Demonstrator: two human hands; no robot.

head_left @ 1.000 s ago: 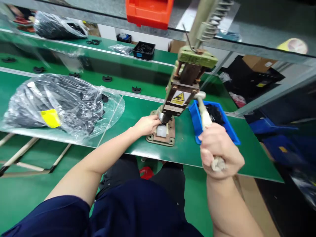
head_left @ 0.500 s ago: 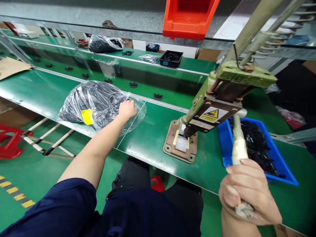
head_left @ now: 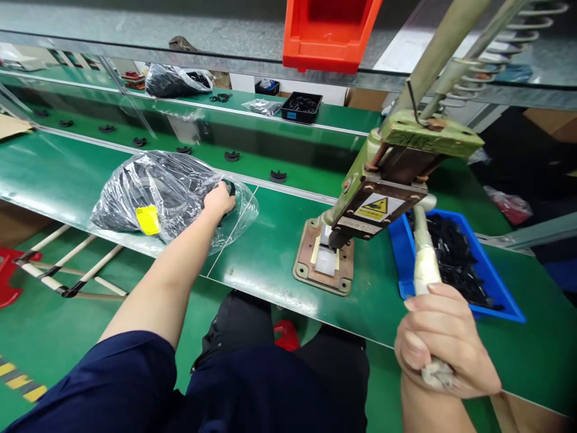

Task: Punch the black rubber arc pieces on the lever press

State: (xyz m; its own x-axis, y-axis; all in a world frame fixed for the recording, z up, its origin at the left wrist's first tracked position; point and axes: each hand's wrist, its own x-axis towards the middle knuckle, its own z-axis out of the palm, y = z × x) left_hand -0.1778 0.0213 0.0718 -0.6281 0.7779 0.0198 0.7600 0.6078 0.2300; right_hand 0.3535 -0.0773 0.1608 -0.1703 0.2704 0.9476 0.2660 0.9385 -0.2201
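At the mouth of a clear plastic bag full of dark parts, my left hand is closed on a black curved part. A yellow label sticks to the bag's front. My right hand wraps round the taped lever of a green hand press. Under the press ram lies a small white block on the brown base plate. Both the lower fingers of my left hand and part of what it holds are hidden.
Right of the press stands a blue bin with black parts. Several black curved pieces lie in a row on the green strip behind the bench. An orange bin sits on the shelf overhead. A black tray stands farther back.
My left hand has a black curved part showing at its fingers now, at the bag's mouth. My right hand stays on the lever. The whole view has shifted slightly.
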